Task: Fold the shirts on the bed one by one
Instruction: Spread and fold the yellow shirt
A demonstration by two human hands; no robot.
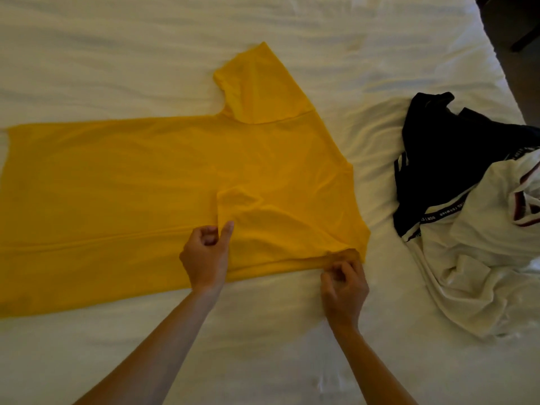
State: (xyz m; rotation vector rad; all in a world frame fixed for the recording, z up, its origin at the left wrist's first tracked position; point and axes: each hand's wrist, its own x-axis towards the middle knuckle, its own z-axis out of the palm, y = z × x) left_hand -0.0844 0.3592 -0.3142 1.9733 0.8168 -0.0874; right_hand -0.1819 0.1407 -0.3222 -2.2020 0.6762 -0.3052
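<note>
Yellow shirt (163, 176) laid out sideways on the white bed (117, 54), near sleeve folded in over the body.

Left hand (208, 255) has thumb and curled fingers pinching a raised crease of the fabric, right hand (344, 287) pinches the shoulder corner at the shirt's near edge. Away from the grips, the hem runs off toward the left side of the shot and the far sleeve pokes up past the body, flat on the sheet. Plenty of bare sheet beyond that sleeve and below the near edge around both forearms. Off past the right hand, well apart from the yellow one, sits a crumpled heap: a dark shirt (444, 153) with a white shirt (482, 252) overlapping it, close to the bed's right edge.
</note>
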